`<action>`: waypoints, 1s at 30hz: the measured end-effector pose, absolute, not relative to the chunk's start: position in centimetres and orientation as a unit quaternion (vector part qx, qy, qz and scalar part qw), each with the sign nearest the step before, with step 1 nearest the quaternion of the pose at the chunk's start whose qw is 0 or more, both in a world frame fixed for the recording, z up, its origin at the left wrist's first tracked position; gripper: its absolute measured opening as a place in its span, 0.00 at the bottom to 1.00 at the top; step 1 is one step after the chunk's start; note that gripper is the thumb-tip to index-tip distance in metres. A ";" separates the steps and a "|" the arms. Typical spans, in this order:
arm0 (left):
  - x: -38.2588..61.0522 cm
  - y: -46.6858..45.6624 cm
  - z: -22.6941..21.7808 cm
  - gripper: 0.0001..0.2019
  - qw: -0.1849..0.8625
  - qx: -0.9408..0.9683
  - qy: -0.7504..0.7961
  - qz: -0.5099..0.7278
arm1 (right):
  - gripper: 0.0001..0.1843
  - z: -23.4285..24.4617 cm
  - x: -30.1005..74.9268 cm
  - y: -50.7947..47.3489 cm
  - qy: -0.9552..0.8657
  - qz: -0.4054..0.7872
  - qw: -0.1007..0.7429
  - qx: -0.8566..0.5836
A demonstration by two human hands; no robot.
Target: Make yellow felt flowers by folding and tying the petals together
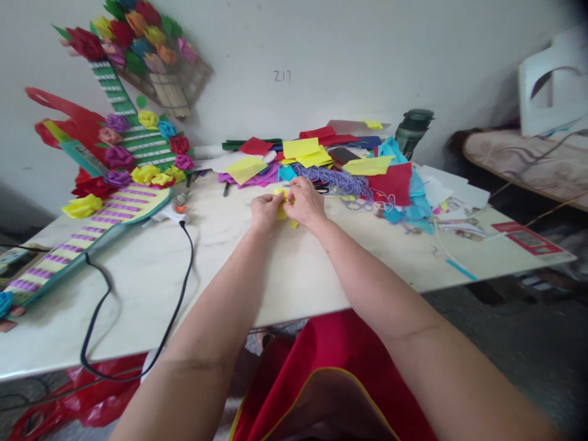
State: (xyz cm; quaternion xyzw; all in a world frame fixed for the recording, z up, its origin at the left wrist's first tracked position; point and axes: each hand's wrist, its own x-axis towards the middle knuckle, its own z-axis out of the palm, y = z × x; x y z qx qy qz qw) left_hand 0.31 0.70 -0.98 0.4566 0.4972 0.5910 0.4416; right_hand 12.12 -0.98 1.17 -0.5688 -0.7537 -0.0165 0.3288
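Note:
My left hand (265, 211) and my right hand (305, 203) meet over the middle of the table, both with fingers pinched on a small piece of yellow paper (281, 210). The fingers cover much of the paper, so its exact shape is hard to make out. A yellow scrap (294, 225) shows just below the right hand. Behind that hand lie what look like scissors with dark handles (323, 189), partly hidden. A bundle of purple yarn (337, 179) sits close by to the right.
Sheets of coloured paper (301, 149) pile up along the wall beside a dark green bottle (413, 131). To the left lie a white glue gun (171, 212) with a black cord (186, 269) and a striped guitar-shaped board (92, 229) with paper flowers. The table's front edge (294, 318) crosses below my forearms.

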 end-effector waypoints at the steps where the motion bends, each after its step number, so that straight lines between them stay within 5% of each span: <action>1: 0.3 0.7 -1.0 0.14 0.443 0.454 0.496 0.593 | 0.06 1.2 12.1 -0.9 -0.752 -0.012 0.332 -0.570; 30: -1.6 1.0 -0.8 0.14 0.485 0.491 0.428 0.584 | 0.11 2.0 16.1 0.9 -0.796 0.045 0.329 -0.506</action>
